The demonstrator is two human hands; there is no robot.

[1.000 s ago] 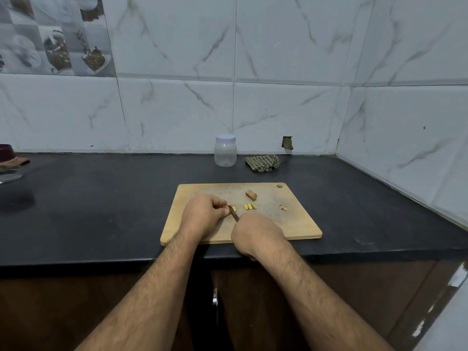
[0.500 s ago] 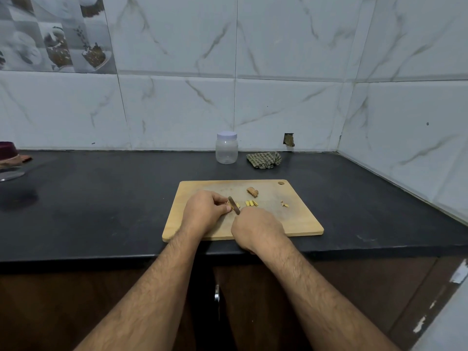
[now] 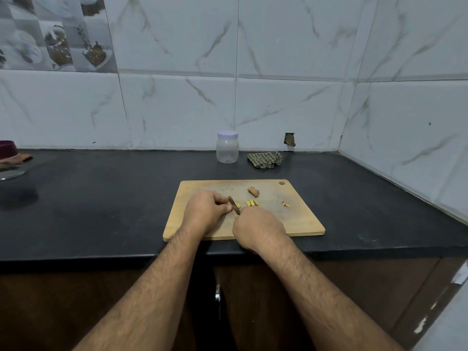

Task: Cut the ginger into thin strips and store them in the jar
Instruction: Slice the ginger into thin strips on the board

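My left hand (image 3: 206, 211) has its fingers curled, pinning a ginger piece (image 3: 227, 204) on the cutting board (image 3: 291, 219). My right hand (image 3: 257, 228) grips the knife (image 3: 234, 205), blade just right of those fingertips. Jar (image 3: 227, 147) stands lidded, well behind.

checked cloth (image 3: 264, 160) crumpled on black tabletop (image 3: 101, 198) by wall | dark red bowl (image 3: 7, 150) far left edge
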